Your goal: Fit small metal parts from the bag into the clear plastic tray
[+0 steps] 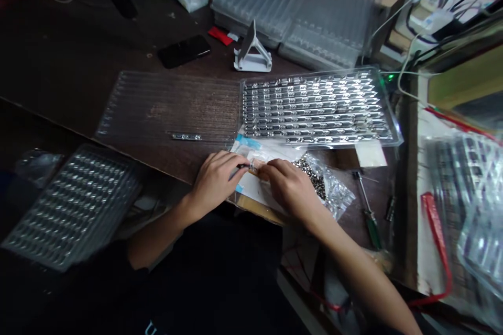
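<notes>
Over the table's front edge, my left hand (217, 177) pinches a small metal D-sub connector (251, 166) between thumb and fingers. My right hand (291, 188) has its fingertips closed together at the connector's right end; whatever they pinch is too small to make out. Beneath both hands lies a white sheet (257, 191) with blue patches. A clear plastic bag (341, 194) beside my right hand has many small metal screw-like parts (314, 175) in it. Behind the hands, a clear tray (394, 133) carries rows of similar connectors.
Left of the full tray, another clear tray (176, 97) has a short row of connectors (186, 137). A green-handled screwdriver (371, 225) lies at right. Farther back are a phone (184, 51), a white stand (252, 57) and stacked trays (291, 5). More filled trays (66, 209) sit lower left.
</notes>
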A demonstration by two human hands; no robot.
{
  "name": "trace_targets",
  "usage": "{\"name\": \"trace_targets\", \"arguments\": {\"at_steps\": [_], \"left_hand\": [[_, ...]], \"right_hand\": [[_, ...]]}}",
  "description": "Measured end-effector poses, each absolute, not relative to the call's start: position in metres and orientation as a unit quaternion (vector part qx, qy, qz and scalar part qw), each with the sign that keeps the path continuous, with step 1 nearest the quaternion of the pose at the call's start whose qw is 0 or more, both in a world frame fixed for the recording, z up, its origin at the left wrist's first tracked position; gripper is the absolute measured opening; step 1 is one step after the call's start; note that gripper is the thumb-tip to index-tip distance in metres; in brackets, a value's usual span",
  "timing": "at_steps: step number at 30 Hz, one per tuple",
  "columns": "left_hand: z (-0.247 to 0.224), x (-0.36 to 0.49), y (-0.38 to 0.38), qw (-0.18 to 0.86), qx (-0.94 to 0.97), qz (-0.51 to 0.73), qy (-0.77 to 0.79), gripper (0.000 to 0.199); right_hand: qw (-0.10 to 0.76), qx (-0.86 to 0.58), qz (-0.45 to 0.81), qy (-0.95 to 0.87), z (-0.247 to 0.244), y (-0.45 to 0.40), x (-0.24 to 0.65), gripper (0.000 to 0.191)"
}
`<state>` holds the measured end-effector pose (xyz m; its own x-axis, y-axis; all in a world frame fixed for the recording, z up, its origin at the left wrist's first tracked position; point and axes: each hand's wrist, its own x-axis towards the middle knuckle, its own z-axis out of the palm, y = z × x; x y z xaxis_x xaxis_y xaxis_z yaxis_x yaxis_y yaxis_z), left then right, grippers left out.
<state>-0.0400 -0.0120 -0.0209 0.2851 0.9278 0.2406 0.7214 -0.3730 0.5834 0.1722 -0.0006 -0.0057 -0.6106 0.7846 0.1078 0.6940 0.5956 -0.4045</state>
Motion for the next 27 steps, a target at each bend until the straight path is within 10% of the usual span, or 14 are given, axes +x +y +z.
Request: {"name": "trace_targets", "arguments": {"at_steps": [17,27], "left_hand": [[-0.021,0.007,-0.002,0.209,0.786,0.354,0.462,0.004],[-0.021,0.007,-0.003,0.215,0.78,0.321,0.492,0.001]], "right_hand": [[-0.042,-0.551,0.202,-0.808,0.028,0.004,0.248,0.009],[0.183,-0.509,0.264,-0.799,0.039,0.002,0.255,0.015]]}}
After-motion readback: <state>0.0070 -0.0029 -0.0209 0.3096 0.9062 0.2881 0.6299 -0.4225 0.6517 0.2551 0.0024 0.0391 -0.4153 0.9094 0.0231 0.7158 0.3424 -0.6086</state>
